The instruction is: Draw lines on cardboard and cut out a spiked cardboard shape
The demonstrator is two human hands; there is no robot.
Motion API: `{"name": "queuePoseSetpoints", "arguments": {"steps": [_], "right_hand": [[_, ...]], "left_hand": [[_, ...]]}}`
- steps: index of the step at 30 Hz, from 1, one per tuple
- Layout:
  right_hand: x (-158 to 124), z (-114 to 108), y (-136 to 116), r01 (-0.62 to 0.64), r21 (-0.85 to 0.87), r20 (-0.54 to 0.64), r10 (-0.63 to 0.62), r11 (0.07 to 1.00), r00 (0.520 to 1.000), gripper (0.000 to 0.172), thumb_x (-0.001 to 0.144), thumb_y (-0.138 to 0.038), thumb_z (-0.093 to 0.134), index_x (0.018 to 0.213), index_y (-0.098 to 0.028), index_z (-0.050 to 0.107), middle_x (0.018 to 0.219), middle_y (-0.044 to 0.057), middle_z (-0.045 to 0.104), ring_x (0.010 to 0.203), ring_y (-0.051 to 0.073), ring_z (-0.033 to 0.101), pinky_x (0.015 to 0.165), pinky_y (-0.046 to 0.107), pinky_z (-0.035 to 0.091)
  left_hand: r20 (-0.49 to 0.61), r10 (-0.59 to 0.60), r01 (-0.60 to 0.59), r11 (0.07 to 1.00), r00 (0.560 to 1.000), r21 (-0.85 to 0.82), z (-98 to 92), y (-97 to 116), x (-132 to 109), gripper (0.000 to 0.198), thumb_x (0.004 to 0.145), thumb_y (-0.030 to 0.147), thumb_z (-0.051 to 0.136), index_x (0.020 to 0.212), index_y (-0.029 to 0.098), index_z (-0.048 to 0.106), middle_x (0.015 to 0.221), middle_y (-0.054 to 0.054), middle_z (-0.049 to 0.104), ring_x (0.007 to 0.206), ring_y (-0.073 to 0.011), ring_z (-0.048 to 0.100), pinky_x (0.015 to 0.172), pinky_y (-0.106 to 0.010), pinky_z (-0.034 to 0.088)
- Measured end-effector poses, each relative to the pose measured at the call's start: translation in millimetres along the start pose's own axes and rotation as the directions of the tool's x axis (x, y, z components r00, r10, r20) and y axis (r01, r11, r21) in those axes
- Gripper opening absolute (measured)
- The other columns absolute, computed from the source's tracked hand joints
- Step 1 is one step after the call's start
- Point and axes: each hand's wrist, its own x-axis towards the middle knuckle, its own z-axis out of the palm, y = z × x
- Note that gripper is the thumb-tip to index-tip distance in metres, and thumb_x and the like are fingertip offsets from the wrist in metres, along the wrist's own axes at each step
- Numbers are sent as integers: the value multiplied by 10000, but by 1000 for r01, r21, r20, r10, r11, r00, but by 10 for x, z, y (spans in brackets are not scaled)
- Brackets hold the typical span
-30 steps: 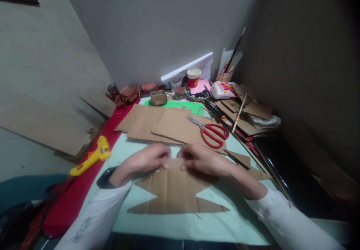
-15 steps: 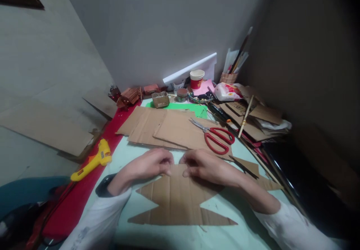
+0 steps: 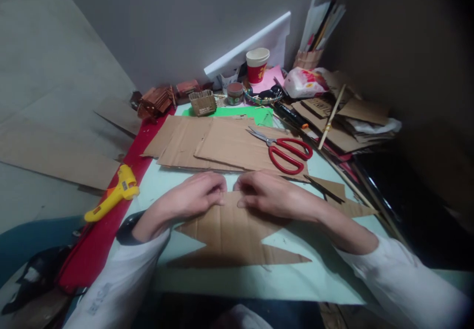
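Observation:
A brown cardboard cutout (image 3: 233,237) with pointed, tree-like tiers lies on the pale green table surface. My left hand (image 3: 198,193) pinches the cutout's far edge on its left side, thumb toward me and fingers curled. A short way to the right, my right hand (image 3: 272,196) grips the same far edge, its fingertips hidden behind the palm. Just beyond both hands are overlapping flat cardboard sheets (image 3: 181,141). Red-handled scissors (image 3: 289,154) rest on those sheets, their blades slightly parted.
On the left, a yellow glue gun (image 3: 114,193) lies on red cloth (image 3: 101,250). Cardboard scraps (image 3: 335,191) with a dark blade-like tool (image 3: 324,188) lie right. Behind stand a paper cup (image 3: 257,65), a small cardboard box (image 3: 203,103) and a stick holder (image 3: 308,58).
The view has tilted downward, so the table and everything on it appear higher. Both hands keep their hold on the cutout's far edge.

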Motion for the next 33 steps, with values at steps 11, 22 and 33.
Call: {"name": "queuePoseSetpoints", "arguments": {"steps": [11,22,33], "right_hand": [[-26,109,33,92,-88,-52,-97,992,994,104,868,-183,690,957,-141,653,971,100,713,895,234,640,754,296,423],[-81,256,-50,317,-348,-120,-377,882,918,162,816,-55,587,947,-149,605,917,89,673,830,235,538,724,342,356],[-207,437,54,432,-580,-165,-619,690,767,294,1047,-82,371,858,-152,585,829,70,584,761,221,393,689,373,283]], "left_hand": [[-51,69,-62,990,996,129,76,60,-46,37,906,246,464,887,224,487,908,-49,577,888,-250,533,816,-400,432],[-253,209,-107,925,944,365,446,128,-255,122,961,122,388,908,226,423,937,-59,490,858,-253,424,813,-439,402],[-248,265,-141,894,932,426,574,95,-406,340,772,-56,409,883,257,334,968,-43,472,860,-236,439,735,-387,441]]}}
